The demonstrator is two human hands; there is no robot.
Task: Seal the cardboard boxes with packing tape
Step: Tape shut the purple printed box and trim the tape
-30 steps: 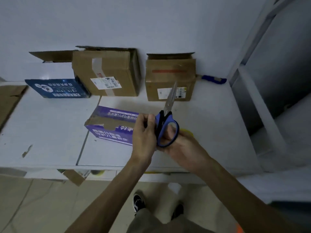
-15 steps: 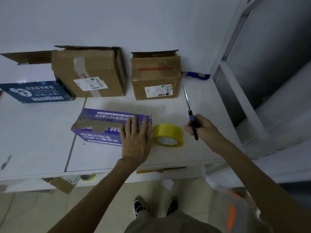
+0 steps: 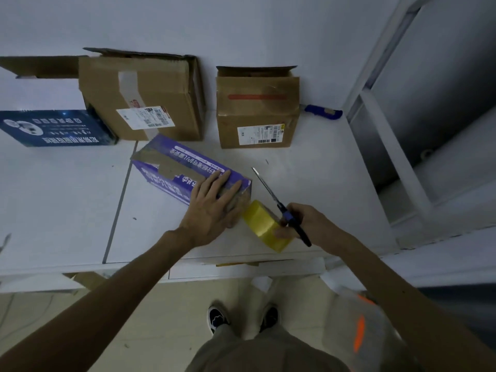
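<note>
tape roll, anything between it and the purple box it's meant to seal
Nothing visible stands between them: the tape roll lies right at the near end of the purple box. The left hand lies flat on the box top by that end, and the right hand, gripping the scissors, touches the roll.

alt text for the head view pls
A person's left hand presses flat on a purple box on a white table, while the right hand grips scissors and touches a yellow tape roll. Two brown boxes stand behind.
</note>
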